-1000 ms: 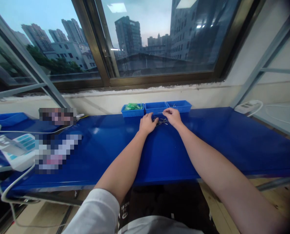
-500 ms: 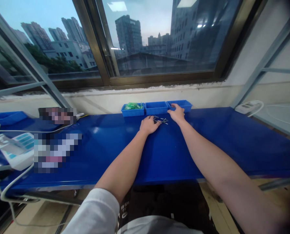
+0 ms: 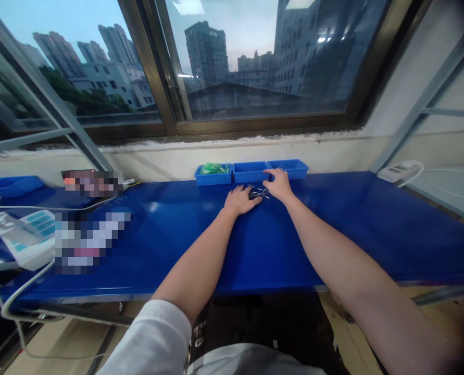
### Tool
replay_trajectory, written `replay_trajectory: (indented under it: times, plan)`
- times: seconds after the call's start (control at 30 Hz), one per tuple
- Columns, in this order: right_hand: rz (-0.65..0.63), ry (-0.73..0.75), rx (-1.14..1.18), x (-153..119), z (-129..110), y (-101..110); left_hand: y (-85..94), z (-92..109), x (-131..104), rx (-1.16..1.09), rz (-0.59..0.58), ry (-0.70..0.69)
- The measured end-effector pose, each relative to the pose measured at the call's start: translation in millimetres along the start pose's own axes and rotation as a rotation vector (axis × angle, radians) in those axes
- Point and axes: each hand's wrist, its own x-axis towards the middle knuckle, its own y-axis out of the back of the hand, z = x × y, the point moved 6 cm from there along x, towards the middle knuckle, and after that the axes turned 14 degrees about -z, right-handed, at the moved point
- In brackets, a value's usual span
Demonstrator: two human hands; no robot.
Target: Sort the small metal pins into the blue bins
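My left hand point(image 3: 238, 201) lies palm down on the blue table, its fingers spread at the left side of a small heap of thin metal rods, perhaps screws or nails point(image 3: 260, 193). Some of the rods touch or lie under its fingertips. At the heap's right side, my right hand point(image 3: 279, 185) is raised in front of the trays, thumb and fingers apart, with nothing visible between them. Behind the hands stand a middle blue tray point(image 3: 251, 174) and a right blue tray point(image 3: 296, 171). A thin piece shows in the right tray, partly hidden by my hand.
The left blue tray point(image 3: 215, 179) holds green plastic packets point(image 3: 214, 168). On the table's left side are a white device with blue keys point(image 3: 40, 224), white cables point(image 3: 5, 307) and blurred items. A power strip point(image 3: 399, 171) is at the right; a window point(image 3: 232, 104) lies behind.
My right hand has moved a little left, from the right tray towards the middle tray and the metal pieces. The left hand stays nearly in place.
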Motion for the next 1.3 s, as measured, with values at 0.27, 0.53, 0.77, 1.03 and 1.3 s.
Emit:
replay_trajectory:
  times: [0.27,0.53,0.77,1.03,1.3]
  plan:
    - [-0.295,-0.076,-0.161,-5.3,-0.9,-30.9,-1.9,2.5,1.7,-0.006,-0.048,-0.04]
    - [-0.309,0.036,-0.104,-5.4,-12.0,-34.3,-0.3,6.8,-0.8,-0.011,-0.046,-0.084]
    - [-0.309,0.132,-0.135,-5.6,-18.4,-37.8,-0.3,8.6,-2.0,0.0,-0.04,-0.094]
    - [-0.167,0.203,-0.021,-9.2,-27.1,-27.5,11.1,5.2,-1.7,-0.098,0.188,-0.179]
    - [-0.158,0.215,0.482,-5.8,-22.4,-26.9,23.7,3.6,-5.6,-0.222,0.432,-0.284]
